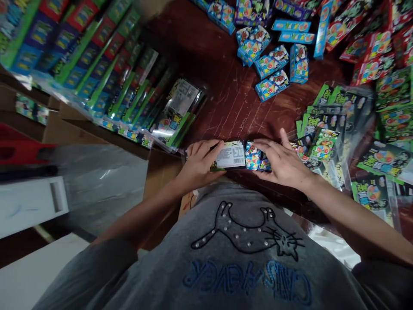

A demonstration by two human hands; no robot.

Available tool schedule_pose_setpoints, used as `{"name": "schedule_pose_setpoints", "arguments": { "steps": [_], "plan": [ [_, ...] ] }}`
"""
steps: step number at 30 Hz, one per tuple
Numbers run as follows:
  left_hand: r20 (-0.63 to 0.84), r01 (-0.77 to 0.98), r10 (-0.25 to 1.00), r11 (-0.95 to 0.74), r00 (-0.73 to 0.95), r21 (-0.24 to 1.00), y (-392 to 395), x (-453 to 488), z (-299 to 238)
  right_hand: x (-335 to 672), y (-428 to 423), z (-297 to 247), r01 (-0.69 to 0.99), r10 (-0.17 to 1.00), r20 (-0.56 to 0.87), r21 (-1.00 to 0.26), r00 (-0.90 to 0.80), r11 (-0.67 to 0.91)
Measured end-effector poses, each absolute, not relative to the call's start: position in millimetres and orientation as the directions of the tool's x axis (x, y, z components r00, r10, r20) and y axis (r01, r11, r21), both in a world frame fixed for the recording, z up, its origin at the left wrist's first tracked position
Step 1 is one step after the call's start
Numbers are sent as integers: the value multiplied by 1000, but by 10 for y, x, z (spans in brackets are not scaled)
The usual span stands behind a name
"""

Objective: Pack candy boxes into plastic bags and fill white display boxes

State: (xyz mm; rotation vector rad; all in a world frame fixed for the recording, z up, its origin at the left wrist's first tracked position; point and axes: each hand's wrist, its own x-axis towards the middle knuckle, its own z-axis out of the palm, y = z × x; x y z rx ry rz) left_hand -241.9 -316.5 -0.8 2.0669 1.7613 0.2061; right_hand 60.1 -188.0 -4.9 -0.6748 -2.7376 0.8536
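At the table's near edge lies a flat black and green package (pixel 230 156), its white barcode label facing up. My left hand (pixel 200 161) grips its left end, fingers over the far side and thumb on the near side. A small blue printed box (pixel 252 154) sits against the package's right end, with a darker blue one partly hidden below it. My right hand (pixel 279 161) holds these small boxes from the right, its fingers along the far side and one finger raised. Whether the boxes are partly inside the package I cannot tell.
Finished-looking packages (pixel 106 73) stand in a row at left, above a cardboard carton (pixel 161 172). Loose blue boxes (pixel 272 85) lie at the back, red boxes (pixel 374 64) at back right. Flat black and green sleeves (pixel 325 116) in clear plastic are piled at right.
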Motion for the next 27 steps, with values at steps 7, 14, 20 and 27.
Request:
{"name": "schedule_pose_setpoints", "arguments": {
  "steps": [7,14,20,27],
  "plan": [
    [-118,883,955,-199,272,426,-3119,-2446,-57,524,-1764,-56,256,325,20,-573,-946,778],
    [-96,875,958,-202,270,439,-3080,-2478,-126,923,-1576,72,351,405,36,-434,-913,829],
    [-139,850,928,-247,346,465,-2928,-2373,-162,843,-1644,-65,274,357,101,-464,-928,842],
    [-166,829,909,-257,382,497,-2813,-2440,-132,783,-1565,-101,236,361,126,-554,-924,799]
  ]
}}
